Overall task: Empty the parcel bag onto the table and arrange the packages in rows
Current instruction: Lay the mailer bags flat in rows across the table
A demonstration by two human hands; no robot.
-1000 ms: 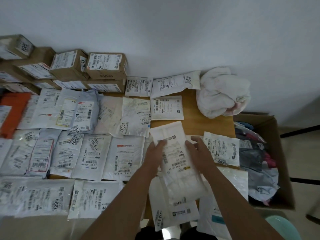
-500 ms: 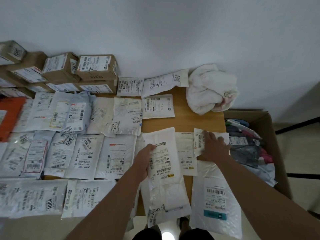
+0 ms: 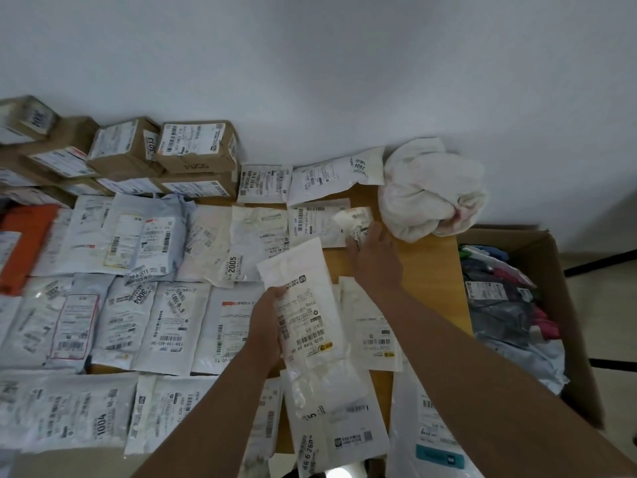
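Wooden table covered in rows of packages. Left hand grips long white package mid-table — edge pinched. Right hand holds small crumpled package near white cloth bag.

One head-worn wide-angle view looks forward and steeply down from close above the counter, facing the white wall, both forearms reaching in from below.
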